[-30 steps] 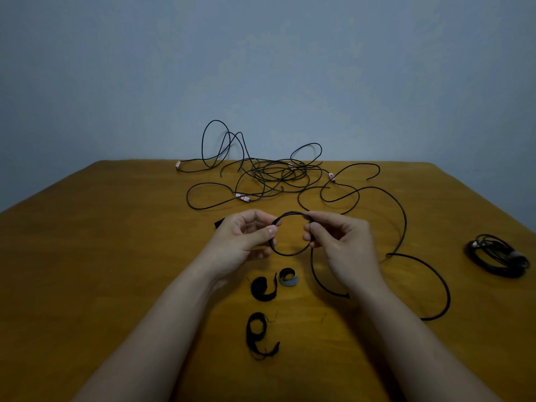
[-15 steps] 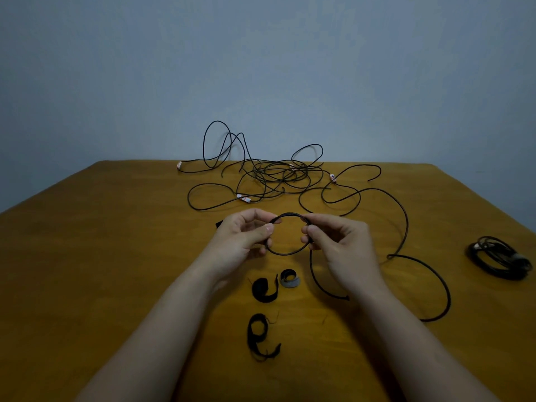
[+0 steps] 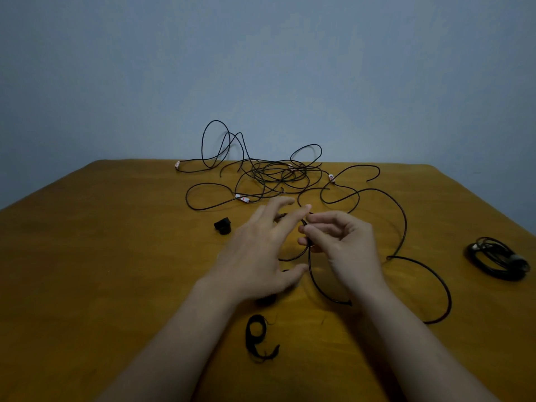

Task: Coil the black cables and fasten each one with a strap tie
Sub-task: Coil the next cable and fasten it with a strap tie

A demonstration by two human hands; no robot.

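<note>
since half a second ago my left hand (image 3: 255, 256) is coming off the small loop (image 3: 291, 259) and spreading wide, fingers straight and fanned out, a little blurred, holding nothing. i am seeing it hovering over the left part of the loop, thumb reaching toward the near side. with that hand shifted, a small black piece (image 3: 222, 226) is showing on the surface (image 3: 87, 271) just left of it; i cannot tell what it is.

my right hand (image 3: 345, 245) is pinching the black cable (image 3: 314, 278) between thumb and curled fingers at the right side of the loop, over the middle of the surface. from that pinch the cable is dropping toward me and bending right beneath the wrist, and a long arc of black cable is lying out to the right.

one strap tie (image 3: 259, 338) is lying curled near me between my forearms, and another dark strap (image 3: 265, 299) is peeking out from under the heel of the left hand. the loose tangle of cables (image 3: 275, 175) is sitting at the far side, some loops rising off the wood. a coiled bundle (image 3: 497, 258) is resting well apart near the right edge.
</note>
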